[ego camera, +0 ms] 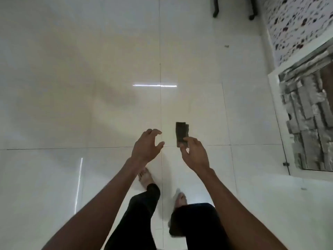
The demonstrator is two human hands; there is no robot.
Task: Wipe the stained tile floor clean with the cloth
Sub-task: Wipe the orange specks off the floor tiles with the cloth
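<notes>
I stand over a glossy white tile floor (108, 87) and look down past my arms. My right hand (195, 154) pinches the lower end of a small dark folded cloth (181, 132), which hangs in the air above the tiles. My left hand (146, 147) hovers a short way to the left of the cloth, fingers spread and curled, holding nothing. No stain is clear on the tiles in this view; only faint shadows and light reflections show.
My bare feet (146, 177) and dark trouser legs are below the hands. A mirror framed in white (310, 123) leans at the right, with patterned wall (297, 24) behind it. Two dark furniture legs (215, 8) stand at the top. A small speck of debris (226, 46) lies on the floor.
</notes>
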